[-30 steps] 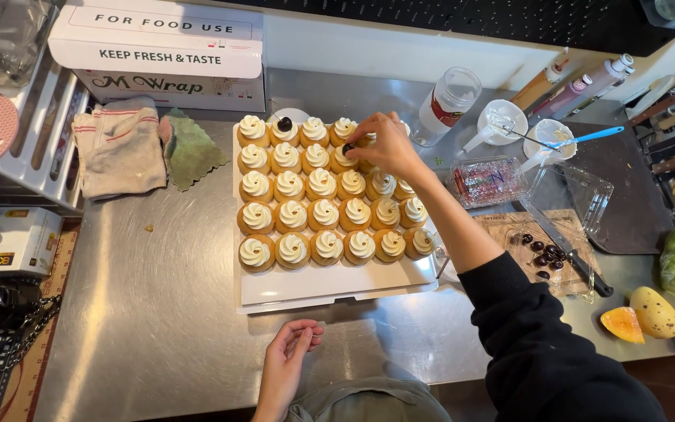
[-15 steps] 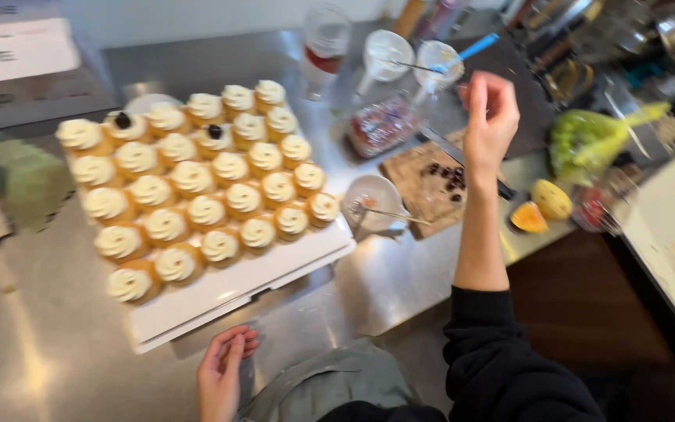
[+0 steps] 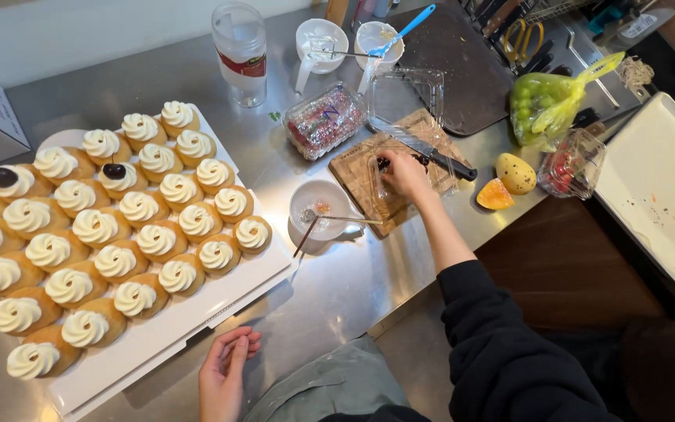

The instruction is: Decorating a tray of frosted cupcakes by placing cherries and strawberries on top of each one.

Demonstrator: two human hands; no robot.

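Wooden cutting board (image 3: 357,168) under right hand (image 3: 406,173); left hand (image 3: 224,375) on steel counter (image 3: 337,289)

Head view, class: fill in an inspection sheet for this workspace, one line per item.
Surface: steel counter, bare patches between items.
Job's things: cream-topped cupcakes on a white tray; two carry a dark fruit; wooden board.
Clutter: white bowl, knife, clear jar, bagged grapes, cut orange fruit.
Grippers: right hand reaching down at the board; left hand resting at the counter's edge, holding nothing.
Cables: nothing seen.
Surroundings: white sheet at right.
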